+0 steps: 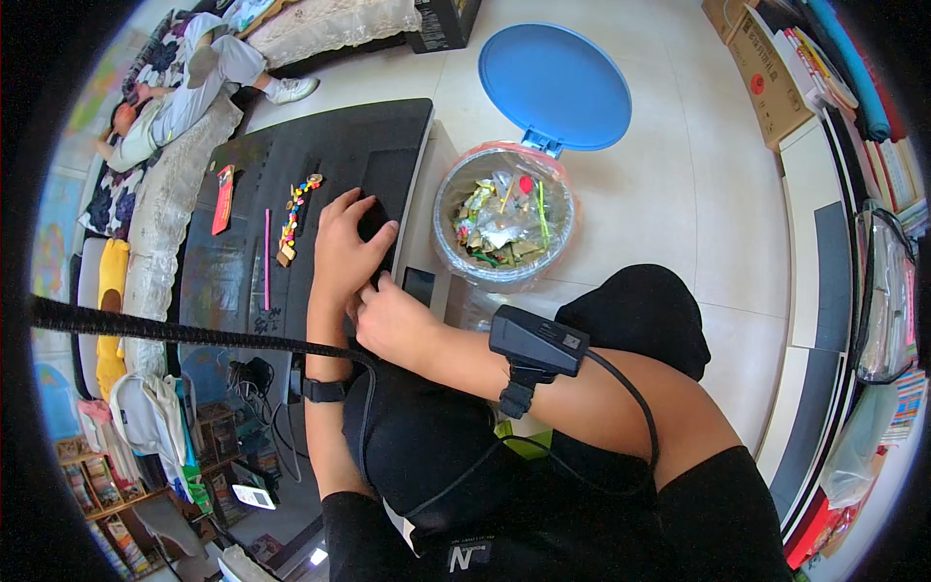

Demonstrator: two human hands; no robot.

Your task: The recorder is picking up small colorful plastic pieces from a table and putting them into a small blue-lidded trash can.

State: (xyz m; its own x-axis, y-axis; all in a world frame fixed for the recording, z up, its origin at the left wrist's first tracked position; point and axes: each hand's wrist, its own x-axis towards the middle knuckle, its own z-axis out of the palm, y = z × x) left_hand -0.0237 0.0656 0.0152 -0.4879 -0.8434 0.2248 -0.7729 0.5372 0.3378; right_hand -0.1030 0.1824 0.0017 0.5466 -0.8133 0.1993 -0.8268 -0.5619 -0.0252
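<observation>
My left hand (350, 244) lies over the edge of a black glossy table (254, 156), fingers and thumb apart, with no held thing visible. Just below it, my right hand (393, 320) sits against the left wrist with its fingers bent. Its fingertips are partly hidden, so I cannot tell whether they hold anything. Left of my left hand, a line of small colourful pieces (294, 207), like beads or candies, runs along the tabletop. Beside them lies a thin pink stick or straw (267, 258). Farther left is a red printed packet (224, 200).
A lined waste bin (438, 218) holding mixed rubbish stands right of the table, its blue lid (556, 86) raised. A person (193, 91) reclines on a lace-covered sofa (156, 225). Cables (254, 382) lie at lower left. White drawers (804, 291) and a cardboard box (764, 80) line the right side.
</observation>
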